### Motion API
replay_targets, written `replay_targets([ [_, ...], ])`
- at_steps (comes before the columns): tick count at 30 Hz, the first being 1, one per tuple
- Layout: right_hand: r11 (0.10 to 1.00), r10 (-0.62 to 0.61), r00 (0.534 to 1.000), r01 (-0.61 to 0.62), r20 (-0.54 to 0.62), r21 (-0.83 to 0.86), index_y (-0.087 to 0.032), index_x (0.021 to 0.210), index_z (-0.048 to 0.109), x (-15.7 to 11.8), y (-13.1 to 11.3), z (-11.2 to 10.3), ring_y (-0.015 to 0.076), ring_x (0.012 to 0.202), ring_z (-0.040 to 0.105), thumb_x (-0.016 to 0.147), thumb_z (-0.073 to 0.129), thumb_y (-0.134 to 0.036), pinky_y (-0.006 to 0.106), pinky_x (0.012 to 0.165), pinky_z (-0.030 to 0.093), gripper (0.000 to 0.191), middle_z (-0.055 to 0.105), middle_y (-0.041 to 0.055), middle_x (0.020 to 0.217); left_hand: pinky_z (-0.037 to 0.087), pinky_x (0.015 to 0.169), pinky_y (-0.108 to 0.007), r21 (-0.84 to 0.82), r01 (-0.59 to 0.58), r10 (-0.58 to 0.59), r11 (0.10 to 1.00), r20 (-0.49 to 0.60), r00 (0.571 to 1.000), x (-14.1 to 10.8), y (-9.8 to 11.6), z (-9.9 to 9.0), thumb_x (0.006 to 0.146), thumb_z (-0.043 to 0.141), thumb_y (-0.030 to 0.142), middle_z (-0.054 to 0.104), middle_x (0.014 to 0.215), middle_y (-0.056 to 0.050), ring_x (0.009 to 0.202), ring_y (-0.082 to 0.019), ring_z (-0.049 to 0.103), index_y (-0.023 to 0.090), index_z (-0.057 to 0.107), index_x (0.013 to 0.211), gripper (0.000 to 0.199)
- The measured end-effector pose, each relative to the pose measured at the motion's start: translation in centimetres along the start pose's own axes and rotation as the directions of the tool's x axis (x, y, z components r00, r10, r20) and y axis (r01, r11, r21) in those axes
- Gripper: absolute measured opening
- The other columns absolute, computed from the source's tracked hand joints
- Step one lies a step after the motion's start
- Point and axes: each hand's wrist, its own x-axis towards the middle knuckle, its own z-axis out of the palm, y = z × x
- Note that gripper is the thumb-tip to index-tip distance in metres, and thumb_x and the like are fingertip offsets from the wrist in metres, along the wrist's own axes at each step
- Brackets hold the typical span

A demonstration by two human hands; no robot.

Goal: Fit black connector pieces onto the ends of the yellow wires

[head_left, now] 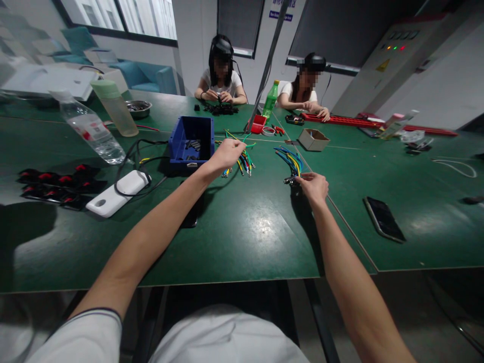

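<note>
My left hand (230, 153) is closed in a pinch on a green wire (249, 145) above a loose pile of short coloured wires (245, 164) with metal end lugs. Part of that pile is hidden behind the hand. Farther right, a second bunch of blue, yellow and green wires (291, 160) lies on the green table (249, 227), its lugs toward me. At those lug ends my right hand (314, 187) has its fingertips pressed together on a wire end; exactly which wire is too small to tell.
Left of the wires stands a blue bin (192, 162) with dark parts, near a white power bank (119, 194) and bottles (91, 126). A small cardboard box (313, 140) and a phone (383, 219) are on the right. Two people (221, 75) work across the table.
</note>
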Motion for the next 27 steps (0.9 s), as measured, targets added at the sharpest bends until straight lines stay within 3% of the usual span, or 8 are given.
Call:
replay_targets([
  [5, 0.999, -0.005, 0.995, 0.009, -0.095, 0.038, -0.02, 0.076, 0.069, 0.2, -0.2, -0.2, 0.0245, 0.072, 0.063, 0.064, 0.07, -0.043, 0.034, 0.067, 0.045, 0.026, 0.07, 0.0084, 0.076, 0.03, 0.051, -0.023, 0.038, -0.027, 0.028, 0.999, -0.021, 0.999, 0.3, -0.3, 0.0, 0.082, 0.044, 0.018, 0.034, 0.045, 0.007, 0.044, -0.008, 0.032, 0.014, 0.058, 0.064, 0.023],
  [11, 0.964, -0.023, 0.989, 0.061, -0.148, 0.257, -0.019, 0.063, 0.055, 0.2, -0.8, 0.2, 0.0137, 0.052, 0.048, 0.066, 0.069, -0.04, 0.027, 0.053, 0.036, 0.025, 0.055, -0.001, 0.056, 0.028, 0.051, -0.023, 0.055, -0.066, 0.067, 0.996, -0.018, 0.998, 0.3, 0.0, 0.3, 0.081, 0.048, 0.017, 0.042, 0.05, 0.006, 0.045, -0.007, 0.031, 0.008, 0.069, 0.09, 0.025],
  [13, 0.914, 0.004, 0.997, 0.026, -0.072, 0.406, -0.02, 0.062, 0.05, -0.2, -1.2, 0.5, 0.0114, 0.046, 0.044, 0.066, 0.069, -0.041, 0.025, 0.047, 0.033, 0.029, 0.049, -0.0039, 0.052, 0.026, 0.049, -0.023, 0.049, -0.08, 0.08, 0.996, 0.0, 0.997, 0.1, 0.1, 0.5, 0.082, 0.047, 0.017, 0.04, 0.05, 0.006, 0.045, -0.007, 0.029, 0.008, 0.068, 0.097, 0.027],
  [17, 0.733, -0.024, 0.977, -0.127, 0.212, 0.668, -0.022, 0.064, 0.044, -1.4, -2.4, 0.7, 0.0079, 0.035, 0.03, 0.066, 0.071, -0.051, 0.021, 0.036, 0.022, 0.039, 0.036, -0.0092, 0.042, 0.024, 0.047, -0.022, 0.048, -0.113, 0.111, 0.992, 0.039, 0.993, -0.2, -0.2, 1.3, 0.085, 0.048, 0.019, 0.034, 0.048, 0.007, 0.044, -0.007, 0.028, 0.009, 0.066, 0.105, 0.029],
  [22, 0.564, -0.207, 0.855, -0.293, 0.476, 0.772, -0.019, 0.07, 0.054, -3.2, -4.0, 0.2, 0.0037, 0.033, 0.019, 0.069, 0.071, -0.057, 0.017, 0.033, 0.014, 0.042, 0.025, -0.0124, 0.04, 0.033, 0.051, -0.022, 0.069, -0.183, 0.17, 0.981, 0.162, 0.972, -1.3, -1.0, 3.6, 0.089, 0.047, 0.024, 0.053, 0.06, 0.002, 0.05, -0.01, 0.043, 0.012, 0.06, 0.116, 0.032],
  [24, 0.539, -0.279, 0.797, -0.332, 0.536, 0.774, -0.017, 0.08, 0.06, -3.7, -4.4, -0.1, 0.0039, 0.034, 0.024, 0.072, 0.067, -0.059, 0.016, 0.034, 0.018, 0.044, 0.031, -0.011, 0.041, 0.042, 0.061, -0.025, 0.112, -0.229, 0.206, 0.967, 0.189, 0.96, -2.2, -1.2, 4.9, 0.089, 0.047, 0.023, 0.063, 0.078, -0.004, 0.065, -0.013, 0.054, 0.012, 0.061, 0.115, 0.031],
  [27, 0.512, -0.335, 0.731, -0.389, 0.595, 0.766, -0.018, 0.092, 0.063, -4.1, -4.8, -0.2, 0.0057, 0.039, 0.039, 0.075, 0.063, -0.061, 0.016, 0.035, 0.028, 0.047, 0.049, -0.0055, 0.05, 0.045, 0.078, -0.031, 0.151, -0.27, 0.225, 0.951, 0.262, 0.939, -3.8, -1.5, 6.9, 0.089, 0.045, 0.023, 0.067, 0.099, -0.01, 0.084, -0.019, 0.061, 0.013, 0.059, 0.117, 0.032],
])
